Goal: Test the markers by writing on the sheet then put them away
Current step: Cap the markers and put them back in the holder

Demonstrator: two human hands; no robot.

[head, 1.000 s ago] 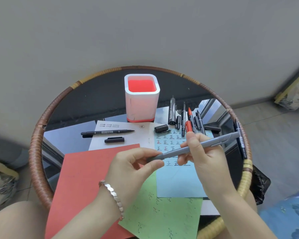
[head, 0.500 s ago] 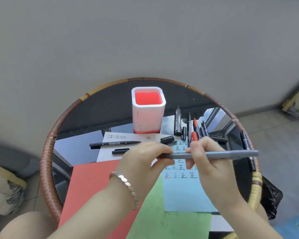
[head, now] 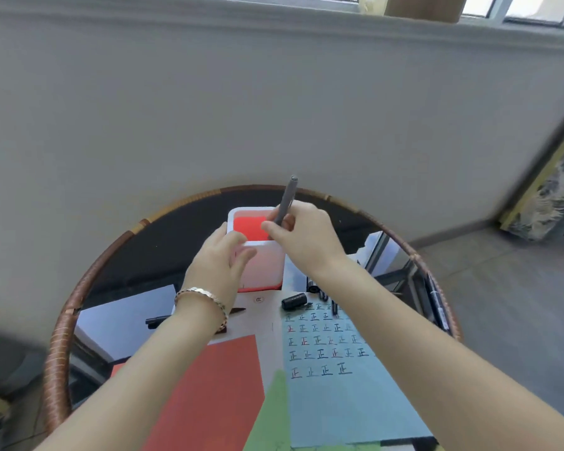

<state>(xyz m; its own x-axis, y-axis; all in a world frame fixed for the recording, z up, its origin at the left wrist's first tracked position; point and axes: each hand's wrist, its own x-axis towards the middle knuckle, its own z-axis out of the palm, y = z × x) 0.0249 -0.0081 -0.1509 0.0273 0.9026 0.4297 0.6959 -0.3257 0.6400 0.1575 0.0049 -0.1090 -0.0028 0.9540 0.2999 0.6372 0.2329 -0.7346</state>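
My right hand (head: pixel 303 237) grips a grey marker (head: pixel 286 200) held nearly upright, its lower end over the opening of the white pen cup with a red inside (head: pixel 263 265). Against the cup's left front side lies my left hand (head: pixel 220 262), fingers curved around the corner. The pale blue sheet (head: pixel 339 385) with rows of written characters lies at the front right. A loose black cap (head: pixel 294 301) sits at the sheet's top edge. Other markers (head: pixel 438 304) lie by the right rim, mostly hidden by my right arm.
The round glass table has a woven rattan rim (head: pixel 62 336). A red sheet (head: pixel 215 395), a green sheet (head: pixel 274 418) and a white sheet (head: pixel 261 304) overlap in front. A black marker (head: pixel 158 320) lies left, partly under my left wrist. A wall stands just behind.
Both hands moved from above the blue sheet out to the pen cup. The grey marker turned from level to nearly upright over the cup. My left hand let go of it and went to the cup.
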